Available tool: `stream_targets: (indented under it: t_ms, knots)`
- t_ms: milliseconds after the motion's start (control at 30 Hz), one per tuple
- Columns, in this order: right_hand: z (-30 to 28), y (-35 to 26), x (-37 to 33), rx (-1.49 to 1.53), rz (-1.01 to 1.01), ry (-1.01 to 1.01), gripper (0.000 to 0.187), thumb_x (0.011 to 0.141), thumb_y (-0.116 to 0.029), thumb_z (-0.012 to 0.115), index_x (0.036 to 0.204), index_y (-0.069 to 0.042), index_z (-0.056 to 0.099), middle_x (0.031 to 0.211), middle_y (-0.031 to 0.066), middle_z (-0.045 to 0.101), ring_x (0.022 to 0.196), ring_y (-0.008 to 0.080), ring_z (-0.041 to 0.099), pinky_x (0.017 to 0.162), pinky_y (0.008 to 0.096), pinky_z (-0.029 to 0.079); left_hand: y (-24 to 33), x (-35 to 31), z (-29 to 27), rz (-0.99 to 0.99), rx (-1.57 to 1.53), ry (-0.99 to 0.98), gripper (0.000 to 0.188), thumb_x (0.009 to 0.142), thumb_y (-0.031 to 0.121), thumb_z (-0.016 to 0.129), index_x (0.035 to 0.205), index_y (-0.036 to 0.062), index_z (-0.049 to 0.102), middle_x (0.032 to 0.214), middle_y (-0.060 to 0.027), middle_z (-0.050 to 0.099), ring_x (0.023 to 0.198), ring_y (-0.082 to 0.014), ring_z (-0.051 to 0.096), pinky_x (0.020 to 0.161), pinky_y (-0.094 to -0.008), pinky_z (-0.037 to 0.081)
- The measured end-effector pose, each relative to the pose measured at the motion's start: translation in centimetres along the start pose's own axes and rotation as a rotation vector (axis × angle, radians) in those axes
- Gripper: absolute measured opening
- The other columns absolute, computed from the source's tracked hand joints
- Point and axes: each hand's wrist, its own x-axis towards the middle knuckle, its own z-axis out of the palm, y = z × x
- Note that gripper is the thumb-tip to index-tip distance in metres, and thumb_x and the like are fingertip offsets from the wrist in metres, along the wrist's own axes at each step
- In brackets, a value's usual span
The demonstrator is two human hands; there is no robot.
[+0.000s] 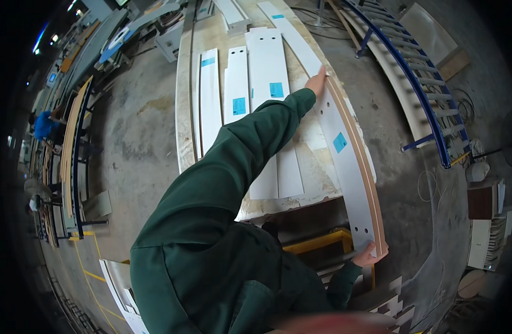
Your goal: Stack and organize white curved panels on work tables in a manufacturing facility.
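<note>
A long white board stands on its edge along the right side of the worktable, its near end jutting past the table's front. Its narrow brown edge shows a lengthwise line, and its face carries a blue label and dark round holes. Stretched far forward, my left hand is closed on the board's far end. My right hand grips the near end from below, fingers wrapped round the corner. Several flat white panels with blue labels lie to the left of the board, partly covered by my green left sleeve.
The worktable has a rough, worn front edge. A blue-framed roller conveyor runs along the right. Under the table front is a yellow frame. Far left, a person in blue is by a rack holding long boards.
</note>
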Motion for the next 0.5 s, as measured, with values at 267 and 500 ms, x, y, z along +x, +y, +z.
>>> stream_targets:
  t_ms: [267, 500]
  knots:
    - [1.4, -2.4, 0.4, 0.211, 0.595, 0.129, 0.044, 0.076, -0.034, 0.055, 0.104, -0.001, 0.044, 0.091, 0.0118, 0.053, 0.076, 0.0211, 0.054, 0.066, 0.031, 0.045, 4.1, -2.3, -3.6, 0.105, 0.2, -0.174, 0.054, 0.08, 0.046, 0.032, 0.104, 0.0015, 0.05, 0.104, -0.0207, 0.05, 0.091, -0.0301, 0.05, 0.082, -0.0348, 0.036]
    - [1.1, -4.0, -0.3, 0.354, 0.965, -0.124, 0.053, 0.08, -0.043, 0.043, 0.112, 0.0, 0.042, 0.104, 0.0119, 0.051, 0.09, 0.0237, 0.052, 0.077, 0.0326, 0.042, 3.4, -6.7, -10.3, 0.407, 0.471, 0.119, 0.03, 0.071, 0.03, 0.056, 0.087, 0.0047, 0.057, 0.087, -0.0158, 0.053, 0.083, -0.0296, 0.051, 0.074, -0.0344, 0.041]
